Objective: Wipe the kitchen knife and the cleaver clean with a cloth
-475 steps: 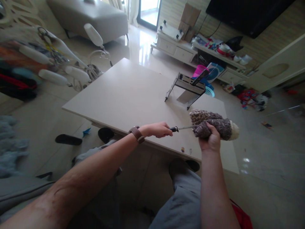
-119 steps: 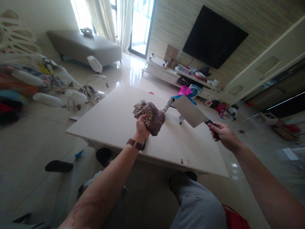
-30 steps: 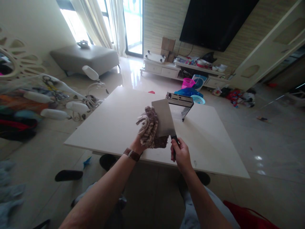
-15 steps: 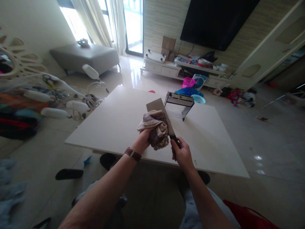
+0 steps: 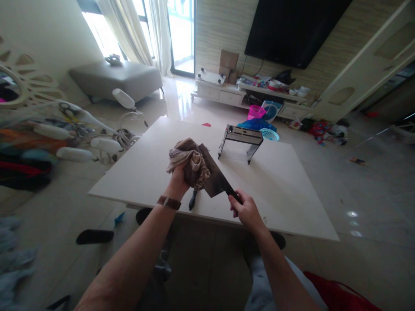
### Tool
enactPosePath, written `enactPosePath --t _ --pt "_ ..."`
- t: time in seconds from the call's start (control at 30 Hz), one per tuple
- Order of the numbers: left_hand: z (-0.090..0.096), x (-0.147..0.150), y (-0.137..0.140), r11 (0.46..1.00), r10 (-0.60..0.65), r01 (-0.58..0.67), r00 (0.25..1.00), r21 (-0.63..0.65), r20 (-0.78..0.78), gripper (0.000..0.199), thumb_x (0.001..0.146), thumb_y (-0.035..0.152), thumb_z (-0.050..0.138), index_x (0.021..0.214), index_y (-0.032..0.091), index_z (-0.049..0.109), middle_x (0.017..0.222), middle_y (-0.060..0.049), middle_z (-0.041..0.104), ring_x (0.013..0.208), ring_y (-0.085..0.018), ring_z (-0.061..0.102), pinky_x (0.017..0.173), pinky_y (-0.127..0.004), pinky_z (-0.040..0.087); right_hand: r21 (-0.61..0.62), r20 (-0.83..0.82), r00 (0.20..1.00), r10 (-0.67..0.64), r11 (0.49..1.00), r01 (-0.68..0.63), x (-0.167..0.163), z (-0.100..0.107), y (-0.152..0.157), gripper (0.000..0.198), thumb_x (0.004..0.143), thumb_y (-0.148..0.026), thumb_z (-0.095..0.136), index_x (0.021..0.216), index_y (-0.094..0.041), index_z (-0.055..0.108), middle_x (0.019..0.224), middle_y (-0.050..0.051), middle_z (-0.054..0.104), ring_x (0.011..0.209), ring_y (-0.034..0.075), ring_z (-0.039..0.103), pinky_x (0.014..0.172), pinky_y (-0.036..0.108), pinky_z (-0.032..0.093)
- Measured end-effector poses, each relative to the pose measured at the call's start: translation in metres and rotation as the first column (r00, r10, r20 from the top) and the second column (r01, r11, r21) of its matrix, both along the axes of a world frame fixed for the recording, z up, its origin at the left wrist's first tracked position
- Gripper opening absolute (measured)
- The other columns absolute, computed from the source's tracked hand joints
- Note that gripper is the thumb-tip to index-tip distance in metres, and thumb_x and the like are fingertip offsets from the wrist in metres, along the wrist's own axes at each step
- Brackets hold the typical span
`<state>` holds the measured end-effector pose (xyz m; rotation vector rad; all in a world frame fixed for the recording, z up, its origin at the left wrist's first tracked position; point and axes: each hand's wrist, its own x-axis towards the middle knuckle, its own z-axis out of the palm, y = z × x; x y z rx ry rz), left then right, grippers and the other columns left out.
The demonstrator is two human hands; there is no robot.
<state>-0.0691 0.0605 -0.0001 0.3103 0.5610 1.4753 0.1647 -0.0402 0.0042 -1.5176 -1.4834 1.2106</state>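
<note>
My left hand is closed around a bunched brown-and-beige cloth, a brown strap on the wrist. The fingers of my right hand wrap the dark handle of a cleaver, whose broad blade points up and to the left. The cloth overlaps the blade's far left part, so I cannot tell whether they touch. Below the cloth, a black handle lies on the white table; whatever it belongs to is hidden. Beyond the cleaver stands a black-and-silver knife block or rack with slots in its top and clear sides.
Left of the table is a white stand with padded arms. Past the far edge are a light-blue basket, a pink basket and a low TV cabinet. A black slipper lies on the floor.
My left hand has moved the cloth left and slightly up, uncovering more of the cleaver's blade and the black handle on the table. The blade has turned; my right hand stays nearly in place.
</note>
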Motion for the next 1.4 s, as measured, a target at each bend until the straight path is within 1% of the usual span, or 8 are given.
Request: enactPosePath --t 0.17,0.43,0.5,0.6,0.7,0.93,1.13,1.4 --pt "0.001 -0.002 0.002 0.999 0.049 -0.049 0.999 0.023 0.014 0.027 0.091 0.029 0.071 0.115 0.019 0.077 0.122 -0.008 0.080 0.126 -0.026 0.071 0.113 -0.042 0.056 0.020 -0.050 0.994 -0.092 0.995 0.094 -0.003 0.003 -0.001 0.036 0.088 -0.053 0.069 0.075 -0.022 0.056 0.055 -0.007 0.052 0.041 0.009 0.044 0.040 0.023 0.034" --pt "0.007 -0.011 0.005 0.986 0.151 -0.148 0.988 0.071 -0.034 0.026 0.096 0.035 0.062 0.113 0.023 0.078 0.120 -0.004 0.081 0.132 -0.024 0.068 0.114 -0.039 0.055 0.027 -0.226 0.958 -0.175 0.982 0.186 0.000 0.003 0.000 0.040 0.085 -0.056 0.072 0.073 -0.022 0.055 0.052 -0.007 0.051 0.038 0.008 0.043 0.037 0.021 0.032" --pt "0.006 -0.010 0.004 0.991 0.131 -0.130 0.990 0.031 -0.042 0.023 0.095 0.037 0.064 0.110 0.026 0.078 0.118 -0.003 0.081 0.132 -0.024 0.067 0.115 -0.040 0.055 0.014 -0.280 0.939 -0.199 0.977 0.212 0.000 0.003 0.001 0.042 0.085 -0.058 0.073 0.074 -0.022 0.054 0.053 -0.008 0.051 0.038 0.008 0.043 0.036 0.020 0.033" --pt "0.004 -0.005 0.000 1.000 0.025 -0.026 0.999 -0.011 -0.038 0.024 0.093 0.042 0.068 0.107 0.025 0.077 0.116 -0.004 0.081 0.131 -0.026 0.068 0.116 -0.043 0.054 0.007 -0.302 0.927 -0.222 0.972 0.235 -0.002 0.004 0.002 0.044 0.083 -0.059 0.075 0.075 -0.022 0.054 0.053 -0.008 0.052 0.038 0.008 0.044 0.035 0.020 0.034" --pt "0.003 0.003 -0.006 0.998 -0.041 0.038 0.998 -0.058 -0.047 0.022 0.091 0.041 0.071 0.102 0.022 0.076 0.109 -0.005 0.082 0.127 -0.027 0.070 0.114 -0.044 0.055 0.013 -0.292 0.931 -0.219 0.972 0.233 -0.006 0.003 0.002 0.045 0.082 -0.061 0.076 0.075 -0.022 0.055 0.053 -0.007 0.053 0.038 0.008 0.045 0.035 0.020 0.034" --pt "-0.010 0.031 -0.018 0.965 -0.221 0.205 0.971 -0.162 -0.090 0.011 0.082 0.021 0.076 0.093 0.017 0.077 0.100 -0.010 0.082 0.109 -0.031 0.077 0.108 -0.051 0.059 0.034 -0.248 0.942 -0.227 0.969 0.243 -0.013 0.000 -0.001 0.045 0.084 -0.063 0.072 0.077 -0.022 0.055 0.054 -0.007 0.052 0.040 0.008 0.046 0.038 0.020 0.035" --pt "-0.018 0.051 -0.022 0.967 -0.195 0.172 0.974 -0.189 -0.112 0.021 0.078 0.016 0.080 0.099 0.014 0.079 0.103 -0.011 0.083 0.098 -0.027 0.079 0.104 -0.042 0.061 0.042 -0.141 0.961 -0.240 0.968 0.248 -0.015 -0.001 -0.001 0.041 0.088 -0.061 0.067 0.079 -0.023 0.056 0.053 -0.007 0.049 0.040 0.010 0.045 0.039 0.022 0.033" --pt "-0.014 0.028 -0.010 0.993 -0.069 0.065 0.997 -0.101 -0.036 0.032 0.080 0.019 0.079 0.111 0.016 0.076 0.110 -0.008 0.083 0.107 -0.026 0.078 0.107 -0.043 0.060 0.128 0.030 0.985 -0.171 0.978 0.166 -0.006 0.000 -0.002 0.040 0.090 -0.059 0.067 0.075 -0.023 0.059 0.054 -0.006 0.051 0.045 0.012 0.046 0.044 0.024 0.035"
